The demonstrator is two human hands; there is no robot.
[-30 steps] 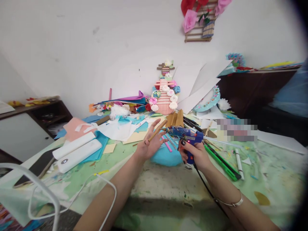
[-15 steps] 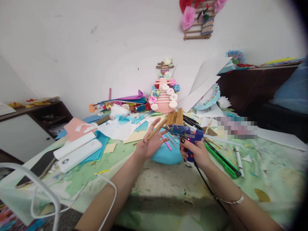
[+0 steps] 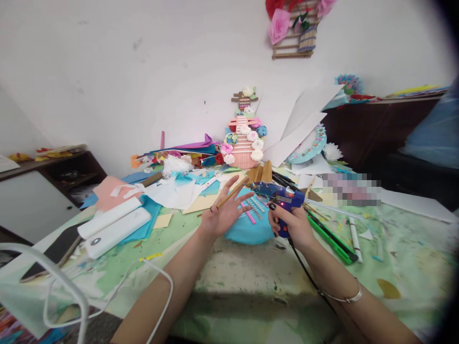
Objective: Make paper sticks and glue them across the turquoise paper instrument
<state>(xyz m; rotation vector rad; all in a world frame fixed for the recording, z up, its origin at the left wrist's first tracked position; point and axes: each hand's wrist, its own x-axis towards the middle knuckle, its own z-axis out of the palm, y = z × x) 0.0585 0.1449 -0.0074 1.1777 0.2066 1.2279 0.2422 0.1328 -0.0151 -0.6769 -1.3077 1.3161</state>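
Note:
My right hand [image 3: 292, 224] grips a blue hot glue gun [image 3: 278, 197] with a red light on its body and a black cord running down past my wrist. Its nozzle points left at the tip of a thin wooden stick [image 3: 231, 193]. My left hand [image 3: 222, 212] holds that stick between thumb and palm, the other fingers spread upward. Below both hands lies a round blue paper piece [image 3: 247, 229] with small pink and blue sticks on it.
Two white power banks [image 3: 114, 224] and a dark phone [image 3: 53, 251] lie at the left. A green utility knife [image 3: 328, 239] and white pen [image 3: 353, 234] lie right of my hand. Coloured paper scraps, a pink flower-decorated craft [image 3: 245, 136] and white boards crowd the back.
Both hands have stayed together over the blue piece; the view has shifted slightly, with the glue gun nozzle still at the stick's tip.

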